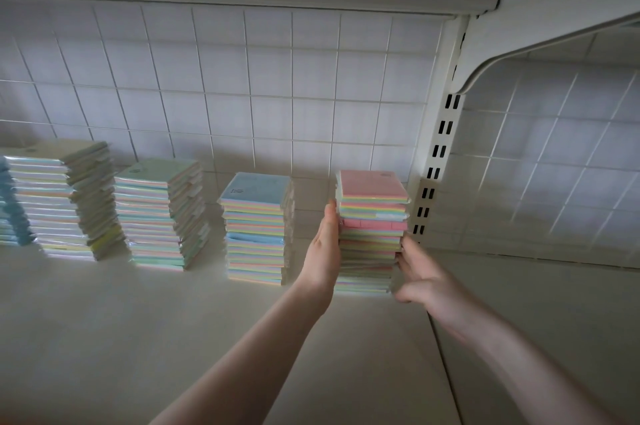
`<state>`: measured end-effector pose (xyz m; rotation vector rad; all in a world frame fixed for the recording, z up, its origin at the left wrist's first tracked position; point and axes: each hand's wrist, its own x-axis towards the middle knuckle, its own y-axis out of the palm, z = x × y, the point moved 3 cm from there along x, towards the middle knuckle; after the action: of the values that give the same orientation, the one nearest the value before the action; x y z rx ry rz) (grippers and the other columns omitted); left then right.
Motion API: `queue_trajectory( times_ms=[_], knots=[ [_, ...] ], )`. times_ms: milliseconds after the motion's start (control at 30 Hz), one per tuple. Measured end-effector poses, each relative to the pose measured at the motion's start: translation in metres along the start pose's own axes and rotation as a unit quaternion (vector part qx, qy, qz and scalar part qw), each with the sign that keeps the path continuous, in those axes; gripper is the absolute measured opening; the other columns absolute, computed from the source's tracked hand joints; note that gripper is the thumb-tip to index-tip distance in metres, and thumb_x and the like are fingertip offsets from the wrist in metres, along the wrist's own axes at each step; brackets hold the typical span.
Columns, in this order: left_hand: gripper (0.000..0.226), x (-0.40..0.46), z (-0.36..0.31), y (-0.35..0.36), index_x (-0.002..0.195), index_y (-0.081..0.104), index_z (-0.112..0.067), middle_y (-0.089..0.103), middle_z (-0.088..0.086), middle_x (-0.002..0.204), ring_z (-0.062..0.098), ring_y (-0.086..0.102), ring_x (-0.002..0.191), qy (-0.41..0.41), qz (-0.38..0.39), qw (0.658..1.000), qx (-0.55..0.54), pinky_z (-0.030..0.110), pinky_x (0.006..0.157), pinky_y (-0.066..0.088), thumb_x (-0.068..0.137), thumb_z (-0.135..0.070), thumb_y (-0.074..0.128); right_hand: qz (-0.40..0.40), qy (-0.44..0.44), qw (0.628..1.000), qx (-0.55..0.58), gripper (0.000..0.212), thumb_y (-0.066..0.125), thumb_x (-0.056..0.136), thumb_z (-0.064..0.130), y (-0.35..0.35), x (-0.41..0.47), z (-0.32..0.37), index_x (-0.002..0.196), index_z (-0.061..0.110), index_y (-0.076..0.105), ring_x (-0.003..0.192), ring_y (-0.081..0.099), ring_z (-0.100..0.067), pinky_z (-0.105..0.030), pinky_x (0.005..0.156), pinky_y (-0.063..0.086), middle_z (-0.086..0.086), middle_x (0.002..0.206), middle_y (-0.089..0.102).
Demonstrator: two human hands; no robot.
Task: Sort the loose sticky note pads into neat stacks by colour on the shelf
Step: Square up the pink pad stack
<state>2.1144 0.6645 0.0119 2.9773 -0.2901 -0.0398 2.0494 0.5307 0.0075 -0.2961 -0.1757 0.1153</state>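
Sticky note pads: they stand in five stacks along the shelf, from the left edge to the slotted upright.
Far-left stack: a blue-edged stack is cut off by the picture's left edge and touches the next stack.
Second stack: the cream-topped stack is the tallest in the row, with its pads shifted unevenly on the right side.
Third stack: the green-topped stack stands just beside the second, its pads wrapped in clear film.
Fourth stack: the blue-topped stack stands apart from its neighbours, with fairly even sides.
Left hand: the arm reaches up from the lower middle; the hand is flat, fingers straight and together, palm laid against the left side of the pink-topped stack, gripping nothing.
Pink-topped stack: it stands between the two hands, close to the upright; the upper pads overhang to the right of the lower ones.
Right hand: the arm comes in from the lower right; the fingers touch the stack's lower right side and the thumb hangs free in front. The hand is blurred, but it looks relaxed and is not closed round any pad.
Slotted upright: a white post just right of the pink-topped stack, carrying the bracket of the shelf above.
Back wall: a white wire grid over pale panelling.
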Motion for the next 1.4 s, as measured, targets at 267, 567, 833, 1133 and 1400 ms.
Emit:
queue_trajectory(
  times_ms=[267,567,833,1133,1400],
  knots=[
    [0.055,-0.001,-0.005,-0.001,0.104,0.069,-0.027,0.069,0.0,0.113,0.018,0.059,0.113,0.001,0.013,0.999,-0.033,0.043,0.106,0.04,0.097,-0.057,0.024,-0.041,0.002,0.998,0.047,0.088,0.049,0.051,-0.003,-0.004,0.001,-0.009,0.134,0.027,0.043,0.123,0.049,0.0,-0.011,0.097,0.038,0.016,0.127,0.059],
    [0.068,-0.003,0.01,-0.002,0.136,0.051,-0.022,0.055,-0.002,0.136,0.014,0.046,0.129,-0.044,0.001,0.999,0.013,0.037,0.114,0.029,0.092,-0.064,0.02,-0.036,0.027,0.997,0.06,0.08,0.05,0.049,-0.001,0.004,0.0,-0.013,0.123,0.03,0.05,0.117,0.051,0.008,-0.006,0.084,0.041,0.027,0.118,0.062],
    [0.079,-0.009,0.005,0.0,0.131,0.056,-0.029,0.059,-0.006,0.131,0.01,0.048,0.126,-0.004,0.011,1.0,0.013,0.037,0.113,0.031,0.078,-0.076,0.019,-0.028,0.015,0.996,0.079,0.077,0.053,0.052,0.002,0.011,-0.002,-0.008,0.126,0.025,0.05,0.117,0.052,0.003,-0.01,0.085,0.042,0.02,0.119,0.063],
    [0.06,-0.013,-0.015,-0.004,0.148,0.027,-0.022,0.032,-0.007,0.148,0.011,0.028,0.139,0.036,0.023,0.999,0.014,0.027,0.109,0.023,0.098,-0.054,0.021,-0.122,-0.022,0.987,0.105,0.089,0.051,0.047,0.001,-0.011,0.006,0.004,0.134,0.015,0.045,0.125,0.047,-0.001,-0.023,0.104,0.038,0.008,0.135,0.053],
    [0.053,-0.005,-0.025,0.009,0.147,0.024,-0.03,0.032,-0.017,0.147,0.0,0.028,0.137,0.089,0.041,0.995,-0.023,0.023,0.115,0.021,0.099,-0.05,0.017,-0.094,-0.067,0.992,0.053,0.081,0.049,0.05,-0.003,-0.001,0.01,0.026,0.127,0.022,0.049,0.118,0.053,-0.008,-0.024,0.098,0.041,0.004,0.124,0.06]
  ],
)
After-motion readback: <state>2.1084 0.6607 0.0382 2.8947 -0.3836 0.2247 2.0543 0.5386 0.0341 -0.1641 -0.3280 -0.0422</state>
